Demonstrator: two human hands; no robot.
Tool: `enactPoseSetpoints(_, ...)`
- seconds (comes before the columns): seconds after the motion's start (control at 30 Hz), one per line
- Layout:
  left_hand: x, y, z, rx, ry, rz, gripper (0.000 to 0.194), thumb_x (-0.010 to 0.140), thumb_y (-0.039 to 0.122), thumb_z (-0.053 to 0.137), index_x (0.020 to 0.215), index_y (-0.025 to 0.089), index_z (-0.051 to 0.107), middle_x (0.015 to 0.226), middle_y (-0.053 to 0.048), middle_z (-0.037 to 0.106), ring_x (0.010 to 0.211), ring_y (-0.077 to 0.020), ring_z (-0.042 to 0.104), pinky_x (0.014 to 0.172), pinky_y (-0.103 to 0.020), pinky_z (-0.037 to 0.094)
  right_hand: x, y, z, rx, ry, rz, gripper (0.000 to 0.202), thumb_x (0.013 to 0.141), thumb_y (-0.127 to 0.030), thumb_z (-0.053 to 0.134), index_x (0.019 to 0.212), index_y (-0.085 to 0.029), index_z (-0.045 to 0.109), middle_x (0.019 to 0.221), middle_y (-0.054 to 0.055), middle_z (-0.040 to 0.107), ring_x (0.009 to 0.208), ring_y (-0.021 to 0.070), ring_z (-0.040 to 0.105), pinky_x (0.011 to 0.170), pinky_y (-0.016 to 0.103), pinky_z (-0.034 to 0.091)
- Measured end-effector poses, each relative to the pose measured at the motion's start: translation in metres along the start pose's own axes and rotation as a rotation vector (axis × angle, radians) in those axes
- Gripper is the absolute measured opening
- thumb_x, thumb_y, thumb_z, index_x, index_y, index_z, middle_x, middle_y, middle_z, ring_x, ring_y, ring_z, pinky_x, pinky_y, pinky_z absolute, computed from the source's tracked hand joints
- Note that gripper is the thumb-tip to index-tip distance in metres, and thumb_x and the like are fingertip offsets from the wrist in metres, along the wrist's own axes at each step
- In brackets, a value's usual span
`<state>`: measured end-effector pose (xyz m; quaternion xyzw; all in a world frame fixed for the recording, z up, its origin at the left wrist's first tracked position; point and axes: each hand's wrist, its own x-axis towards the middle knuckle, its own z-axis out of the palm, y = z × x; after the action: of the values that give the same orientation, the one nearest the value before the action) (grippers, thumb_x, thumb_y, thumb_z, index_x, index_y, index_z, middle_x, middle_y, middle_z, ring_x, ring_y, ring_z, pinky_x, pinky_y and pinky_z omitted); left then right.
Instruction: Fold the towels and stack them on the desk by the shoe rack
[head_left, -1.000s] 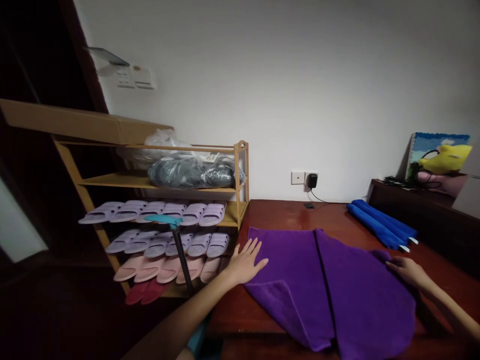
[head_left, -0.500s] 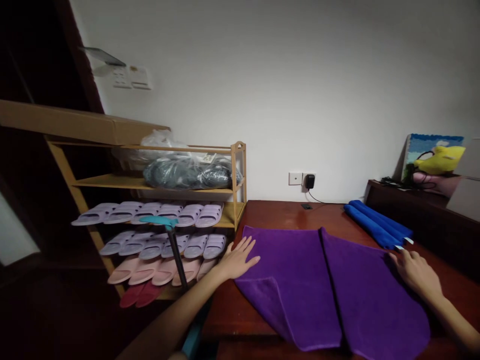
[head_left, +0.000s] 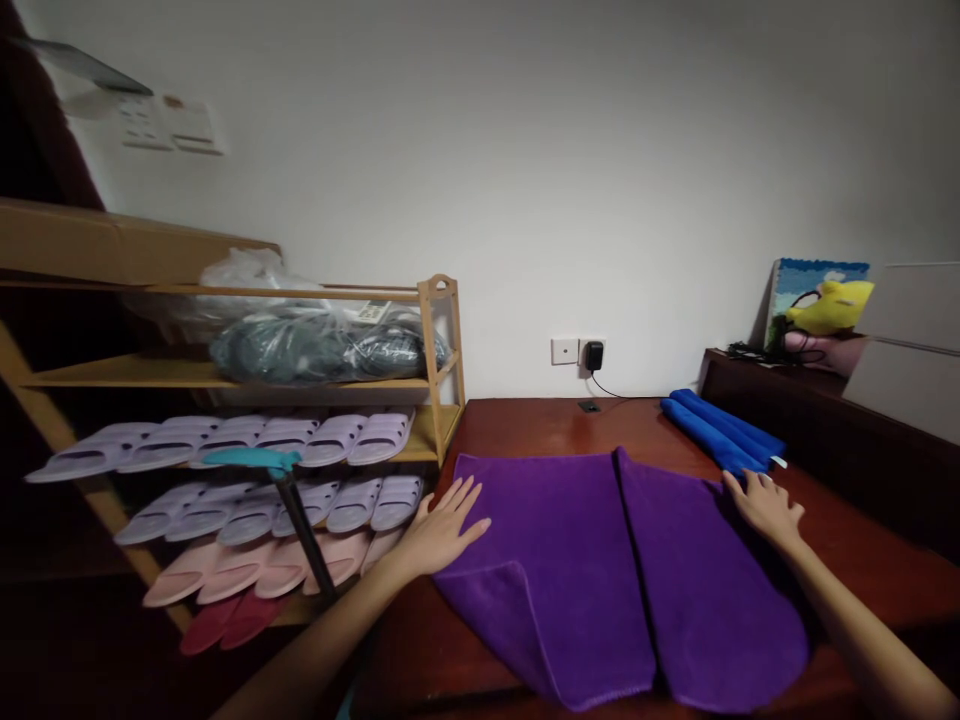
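Observation:
A purple cloth point(head_left: 559, 560) lies spread over the reddish-brown table point(head_left: 517, 425), its lower left corner folded up and a raised fold running down its middle. Flat on the cloth's upper left edge rests my left hand point(head_left: 442, 530), fingers spread. My right hand point(head_left: 765, 505) is at the cloth's upper right corner, fingers slightly bent and apart, its fingertips close to the end of the rolled blue cloths point(head_left: 724, 430). Neither hand visibly grips anything.
Left of the table, a wooden rack point(head_left: 442, 370) holds slippers point(head_left: 379, 435) and a plastic-wrapped bundle point(head_left: 330, 345). A teal-topped black handle point(head_left: 304, 530) stands before it. A black plug point(head_left: 594, 355) is in the wall. A yellow plush point(head_left: 832, 305) sits at the right.
The view has shifted so the table and rack appear further left. My right hand has moved slightly up the cloth's edge, nearer the blue cloths; my left hand stays on the upper left edge.

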<state>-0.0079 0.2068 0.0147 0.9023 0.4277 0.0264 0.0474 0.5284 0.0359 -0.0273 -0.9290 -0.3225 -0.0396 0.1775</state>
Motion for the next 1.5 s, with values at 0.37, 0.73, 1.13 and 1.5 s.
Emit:
enactPoseSetpoints(0.37,0.001,-0.005,0.007,-0.022,0.059,0.001,0.073,0.09,0.068,0.022,0.149,0.024,0.026,0.154,-0.006,0.02,0.143,-0.0283,0.014,0.11,-0.061,0.012,0.039,-0.013,0.001,-0.002,-0.126,-0.054,0.074,0.084,-0.065,0.025,0.143,-0.021,0.035,0.147,0.013,0.036,0.134,0.0338,0.034,0.102,0.063,0.024)
enactPoseSetpoints(0.73,0.003,-0.002,0.006,0.003,0.049,0.002,0.073,0.091,0.064,0.025,0.149,0.02,0.025,0.155,-0.008,0.019,0.143,-0.0265,0.015,0.111,-0.059,0.013,-0.06,-0.02,-0.019,-0.173,-0.172,-0.36,0.062,0.086,-0.062,0.027,0.128,-0.026,0.054,0.13,0.012,0.055,0.117,0.0345,0.052,0.094,0.056,0.037)
enactPoseSetpoints(1.13,-0.002,-0.008,0.001,-0.045,0.037,0.042,0.072,0.091,0.066,0.026,0.149,0.023,0.025,0.155,-0.007,0.019,0.143,-0.0262,0.015,0.112,-0.054,0.012,-0.028,0.08,-0.007,-0.108,-0.236,-0.454,0.074,0.085,-0.068,0.023,0.147,-0.03,0.029,0.153,0.001,0.025,0.142,0.0229,0.02,0.112,0.05,0.022)
enactPoseSetpoints(1.5,-0.031,0.012,-0.025,-0.086,0.078,0.222,0.056,0.097,0.048,0.033,0.149,0.027,0.025,0.155,-0.006,0.02,0.142,-0.0244,0.02,0.113,-0.054,0.01,-0.045,0.094,-0.034,-0.264,-0.032,-0.519,0.07,0.084,-0.065,0.025,0.137,-0.025,0.047,0.142,0.006,0.045,0.133,0.027,0.039,0.104,0.047,0.036)
